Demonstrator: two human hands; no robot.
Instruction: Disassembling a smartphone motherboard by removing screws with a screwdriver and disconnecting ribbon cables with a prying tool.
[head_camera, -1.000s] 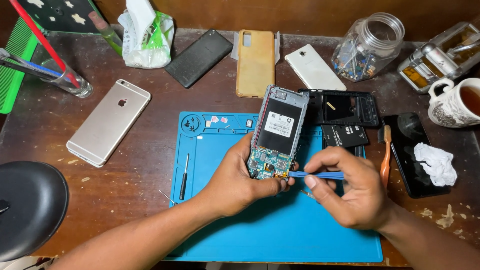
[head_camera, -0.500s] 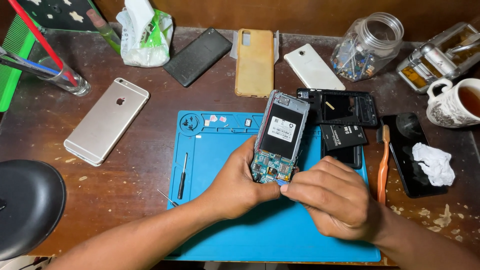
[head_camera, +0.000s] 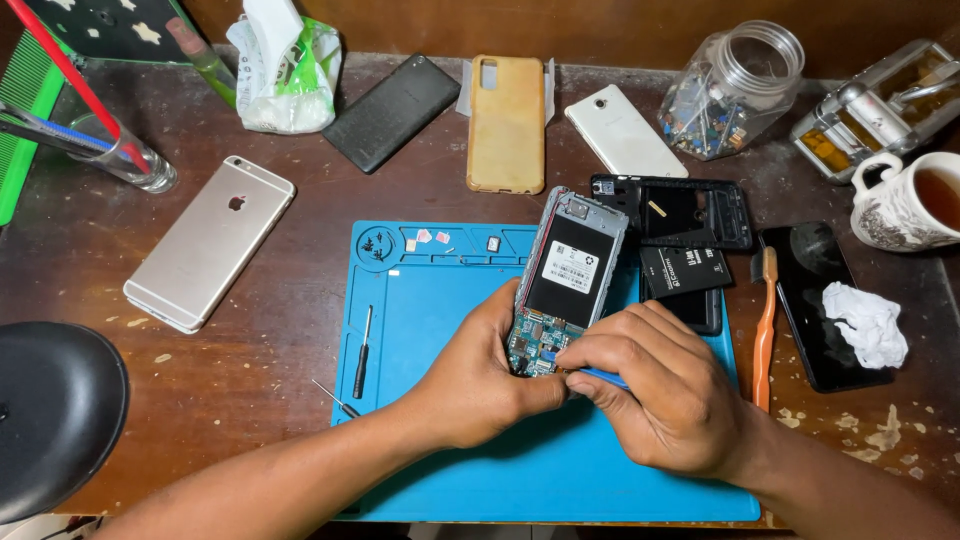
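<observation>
Left hand (head_camera: 480, 385) clasps the opened grey phone (head_camera: 565, 285) tilted above the blue mat (head_camera: 440, 300), steadying it; right hand's (head_camera: 665, 395) fingers pinch a blue tool (head_camera: 600, 377) against its circuit board.

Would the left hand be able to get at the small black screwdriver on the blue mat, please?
Probably yes, once it lets go: the screwdriver lies in the open on the blue mat, just left of the left hand, with nothing between them. For now that hand grips the opened phone.

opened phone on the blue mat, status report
Left hand gripping opened phone. Right hand working blue tool at its circuit board. Nothing blocking.
</observation>
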